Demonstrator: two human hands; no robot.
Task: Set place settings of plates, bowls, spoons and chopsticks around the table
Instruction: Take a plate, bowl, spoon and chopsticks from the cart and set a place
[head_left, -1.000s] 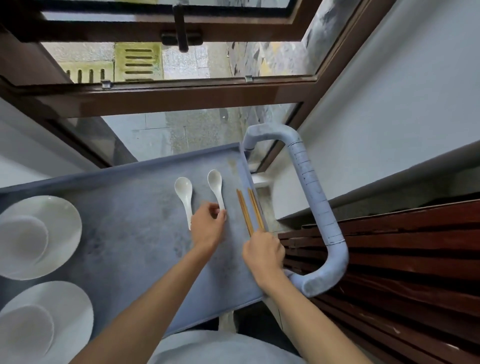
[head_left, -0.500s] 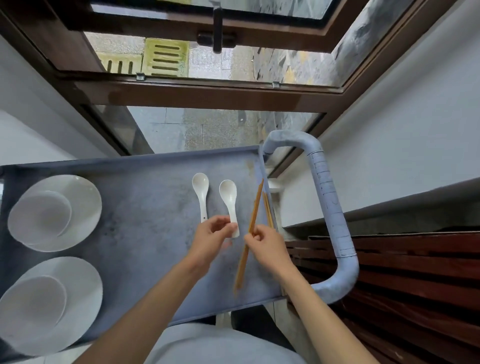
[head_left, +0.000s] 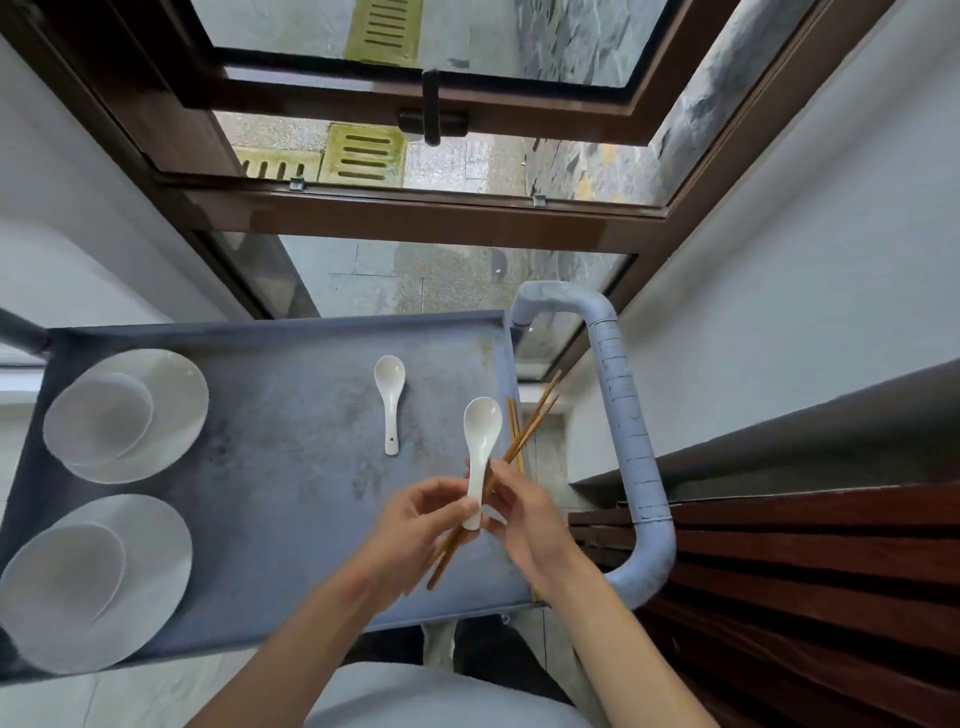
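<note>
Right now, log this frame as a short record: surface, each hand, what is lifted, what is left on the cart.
surface: grey cart tray with a padded handle
left hand: grips the lifted spoon at its handle
right hand: holds a pair of chopsticks, angled across both hands
left on tray: second spoon; more chopsticks by the right rim
dishes: two plates, far and near, each bearing a bowl

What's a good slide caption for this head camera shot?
Both hands, left and right, gather a white spoon and chopsticks above a blue cart.
</note>
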